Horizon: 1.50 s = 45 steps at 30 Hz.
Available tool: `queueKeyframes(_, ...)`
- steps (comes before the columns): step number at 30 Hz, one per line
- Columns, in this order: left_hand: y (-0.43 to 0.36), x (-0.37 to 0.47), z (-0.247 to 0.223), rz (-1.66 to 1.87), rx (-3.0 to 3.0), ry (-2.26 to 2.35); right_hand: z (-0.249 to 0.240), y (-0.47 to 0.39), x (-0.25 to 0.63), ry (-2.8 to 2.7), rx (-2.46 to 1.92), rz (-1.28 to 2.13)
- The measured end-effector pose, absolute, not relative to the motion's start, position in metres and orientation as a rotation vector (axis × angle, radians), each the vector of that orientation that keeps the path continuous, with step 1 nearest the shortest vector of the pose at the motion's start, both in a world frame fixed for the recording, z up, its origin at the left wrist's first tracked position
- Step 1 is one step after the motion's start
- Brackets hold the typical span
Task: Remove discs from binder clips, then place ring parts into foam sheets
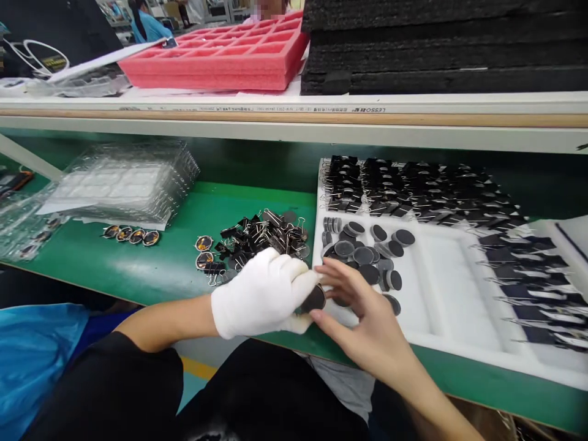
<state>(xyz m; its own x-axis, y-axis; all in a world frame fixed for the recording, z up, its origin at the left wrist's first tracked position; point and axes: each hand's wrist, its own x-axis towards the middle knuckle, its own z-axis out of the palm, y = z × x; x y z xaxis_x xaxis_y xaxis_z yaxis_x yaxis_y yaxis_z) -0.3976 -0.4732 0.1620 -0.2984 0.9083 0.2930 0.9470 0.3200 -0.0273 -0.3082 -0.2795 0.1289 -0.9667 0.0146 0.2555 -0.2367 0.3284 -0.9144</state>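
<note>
In a white glove, my left hand (264,294) grips a black round disc (314,299) in front of me, over the front part of the green bench. My bare right hand (361,312) meets it from the right, its thumb and curled fingertips at the disc's edge. A heap of black binder clips (269,236) lies just beyond my left hand. Behind my right hand, loose grey and black discs (367,254) are piled in a white foam tray (441,288). My fingers partly cover the held disc.
Rows of clipped black pieces (413,187) fill the tray's back and right side. Small round parts (131,235) sit left, near stacked clear plastic trays (124,184). A shelf edge (275,125) crosses above, carrying pink foam (211,70) and black foam (441,49).
</note>
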Motion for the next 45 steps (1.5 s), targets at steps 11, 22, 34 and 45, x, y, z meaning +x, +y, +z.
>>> queueKeyframes(11,-0.474,-0.562,0.182,-0.173,-0.938,-3.267,0.121,-0.255,-0.315,-2.079,-0.279,2.575)
queueKeyframes(22,-0.458,-0.466,0.188,-0.941,-1.45,-2.524,0.119,-0.271,-0.334,-1.777,-0.049,2.537)
queueKeyframes(34,-0.459,-0.439,0.167,-1.128,-1.69,-2.788,0.129,-0.261,-0.318,-1.953,0.108,2.38)
queueKeyframes(45,-0.454,-0.428,0.165,-1.182,-1.684,-2.69,0.129,-0.255,-0.315,-1.915,0.04,2.396)
